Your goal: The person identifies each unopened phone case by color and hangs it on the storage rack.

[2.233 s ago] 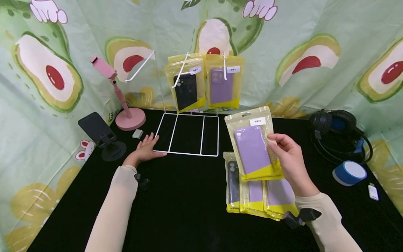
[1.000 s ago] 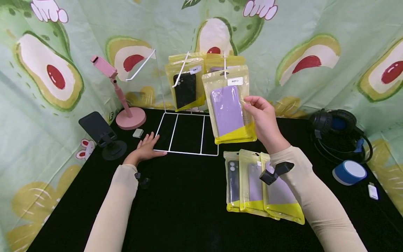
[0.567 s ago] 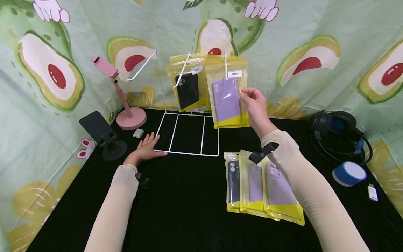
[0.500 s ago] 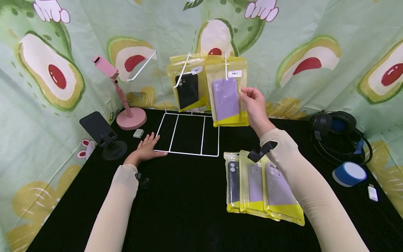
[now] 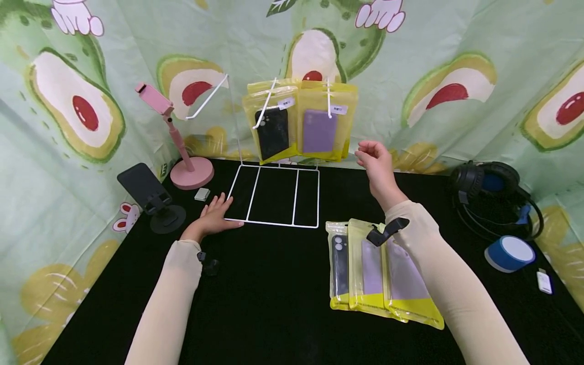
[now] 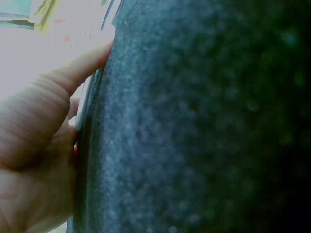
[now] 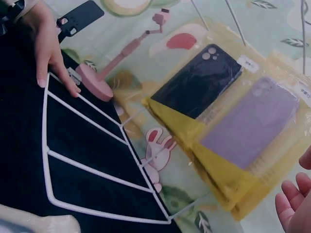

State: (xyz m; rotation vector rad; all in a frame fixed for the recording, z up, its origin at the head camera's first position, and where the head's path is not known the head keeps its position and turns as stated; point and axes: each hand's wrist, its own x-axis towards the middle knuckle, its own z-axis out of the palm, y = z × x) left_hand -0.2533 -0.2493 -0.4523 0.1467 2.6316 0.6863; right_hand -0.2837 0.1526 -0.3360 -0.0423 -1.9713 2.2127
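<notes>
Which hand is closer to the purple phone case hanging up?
Right. The right hand is just right of the hanging purple case, not touching it; the left hand is farther, lower left, at the white rack.

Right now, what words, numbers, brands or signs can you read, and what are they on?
"12", apparently: end of the white label on the hanging purple phone-case pouch; preceding characters too small.
White sticker on the hanging black phone-case pouch: too blurred.
Pouches lying on the table: nothing readable.

Purple-case pouch (image 5: 319,134) on the rightmost hook (image 5: 329,100) now free of the right hand (image 5: 378,171), itself lower.
</notes>
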